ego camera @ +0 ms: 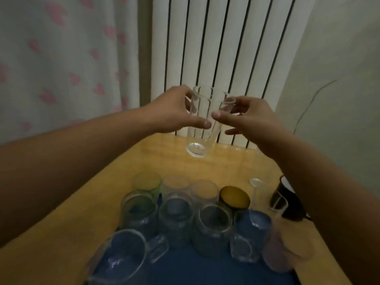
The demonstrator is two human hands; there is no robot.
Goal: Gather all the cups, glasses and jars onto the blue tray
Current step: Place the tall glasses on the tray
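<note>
Both hands grip a tall clear glass (202, 120) at the far end of the yellow counter (226, 161), left hand (176, 110) and right hand (248, 116) pinching its sides, base touching the counter. Near, the blue tray (195, 268) holds clustered glasses and jars.

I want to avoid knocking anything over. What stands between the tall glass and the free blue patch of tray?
The tall glass, held by both hands, must cross rows of glasses, including a yellow-lidded jar, crowding the far tray.
</note>
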